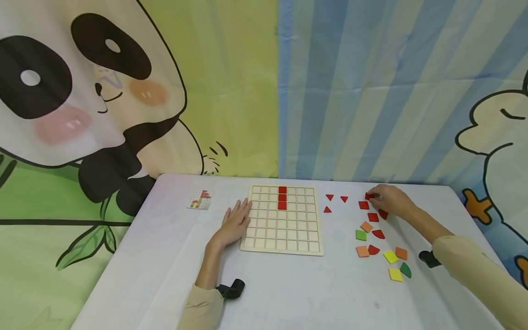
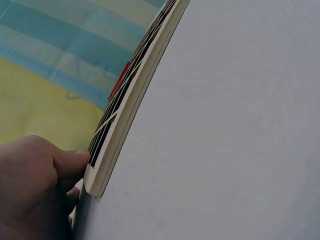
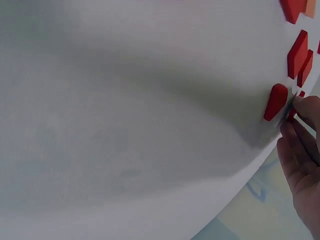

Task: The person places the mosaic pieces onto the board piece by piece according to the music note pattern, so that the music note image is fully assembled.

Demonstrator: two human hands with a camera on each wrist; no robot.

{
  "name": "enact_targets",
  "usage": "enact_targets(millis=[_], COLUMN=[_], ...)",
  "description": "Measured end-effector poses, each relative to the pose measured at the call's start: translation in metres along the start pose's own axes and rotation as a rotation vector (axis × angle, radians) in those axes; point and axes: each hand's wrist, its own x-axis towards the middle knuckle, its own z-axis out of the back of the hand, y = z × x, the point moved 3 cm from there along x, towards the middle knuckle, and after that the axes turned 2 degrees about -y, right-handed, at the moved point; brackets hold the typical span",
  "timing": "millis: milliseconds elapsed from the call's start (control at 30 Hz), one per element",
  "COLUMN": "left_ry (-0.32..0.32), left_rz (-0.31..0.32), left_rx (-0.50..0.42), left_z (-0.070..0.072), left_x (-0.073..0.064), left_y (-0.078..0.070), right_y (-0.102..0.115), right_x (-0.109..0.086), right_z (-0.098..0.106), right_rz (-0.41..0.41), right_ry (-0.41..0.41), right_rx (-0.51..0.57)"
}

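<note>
Now pinching a red tile (image 1: 368,195) between thumb and fingers of the right hand (image 1: 389,200), over at the right of the frame, just above a red square (image 1: 363,205) and near a red quarter-circle (image 1: 383,214), hiding part of its shape behind the fingertips! Meanwhile resting the left hand (image 1: 236,223), fingers outstretched, against the left edge of a gridded wooden board (image 1: 282,251) in the centre of the frame. Seeing three red squares (image 1: 282,198) on that board, running down one column from the top row. Spotting red triangles (image 1: 329,197) just right of it, then counting orange squares (image 1: 362,251), yellow squares (image 1: 395,275) and a green square (image 1: 360,235) lower right. Finding a pattern card (image 1: 200,200) left of centre, lying flat on the white table (image 1: 156,279).
</note>
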Motion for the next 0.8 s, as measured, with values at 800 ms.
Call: enact_targets(millis=[800], left_ry=[-0.008], left_rz=[-0.012], left_rx=[0.011], left_z=[0.0], left_x=[0.0], left_y=[-0.001], right_y=[0.194], right_x=[0.03], right_z=[-0.032], right_rz=[0.481], right_ry=[0.011], right_rx=[0.054])
